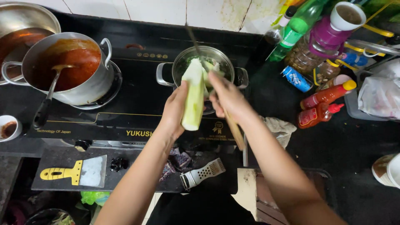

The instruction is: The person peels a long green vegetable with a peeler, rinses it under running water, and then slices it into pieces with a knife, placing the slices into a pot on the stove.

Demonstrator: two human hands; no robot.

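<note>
My left hand holds a long peeled pale-green gourd upright over a small steel pot on the black stove. My right hand grips a knife by its wooden handle; the thin blade points up and away over the pot, next to the top of the gourd. Pale-green cut pieces lie inside the pot.
A large pot of red sauce with a ladle stands on the left burner. A yellow-handled cleaver and a grater lie near the front edge. Bottles, jars and red squeeze bottles crowd the right side, next to a rag.
</note>
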